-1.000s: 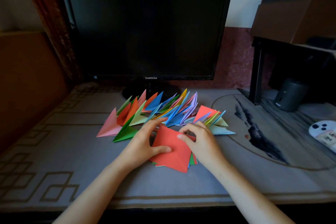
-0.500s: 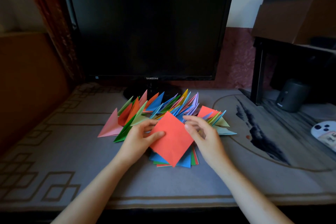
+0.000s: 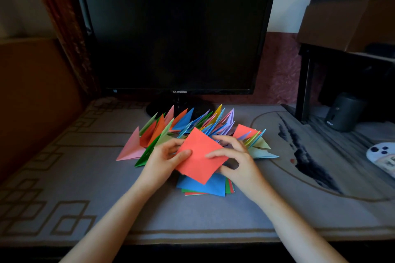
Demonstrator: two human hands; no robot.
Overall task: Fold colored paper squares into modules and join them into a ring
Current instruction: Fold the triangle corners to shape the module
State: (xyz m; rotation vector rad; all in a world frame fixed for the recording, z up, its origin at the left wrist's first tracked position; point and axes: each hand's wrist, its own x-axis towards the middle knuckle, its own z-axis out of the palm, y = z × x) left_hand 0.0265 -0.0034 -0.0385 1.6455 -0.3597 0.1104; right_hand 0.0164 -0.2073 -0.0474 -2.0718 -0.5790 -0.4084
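Mat (image 3: 102,179); red square (image 3: 199,155) between left hand (image 3: 160,163), right hand (image 3: 242,167)

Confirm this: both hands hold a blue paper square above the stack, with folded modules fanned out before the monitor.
Wrong colour. The head view shows the held paper square is red; blue is only the top sheet of the stack. Otherwise right: left hand and right hand hold it above that stack, folded modules fanned before the monitor.
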